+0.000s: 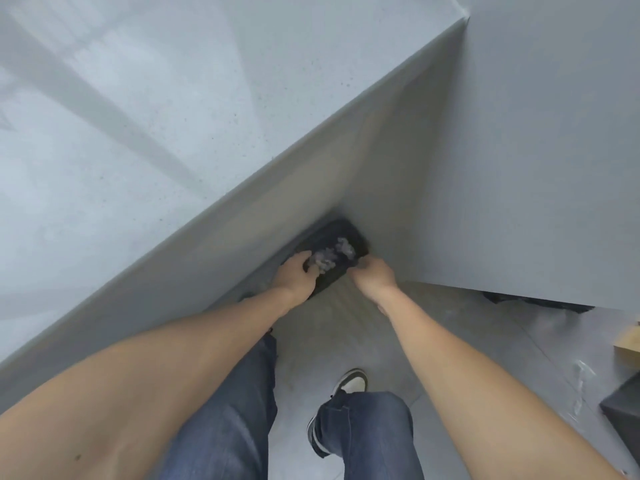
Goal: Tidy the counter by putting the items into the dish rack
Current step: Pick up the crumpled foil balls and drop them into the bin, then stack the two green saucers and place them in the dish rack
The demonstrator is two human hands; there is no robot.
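Observation:
A dark rectangular tray-like container (pixel 346 233) sits low on the floor, tucked into the corner where the counter's side panel meets another grey panel. Blurry pale items (pixel 332 256) lie inside it. My left hand (pixel 294 278) grips its left rim with the fingers curled over the edge. On the right rim, my right hand (pixel 372 275) is closed on the edge. Both arms reach down in front of my knees. The image is blurred, so what the pale items are I cannot tell.
The pale grey counter top (pixel 138 116) fills the left and top. A grey cabinet panel (pixel 536 150) stands on the right. A cardboard box (pixel 628 341) and a dark box (pixel 623 407) sit on the floor at right. My jeans and a sneaker (pixel 351 381) are below.

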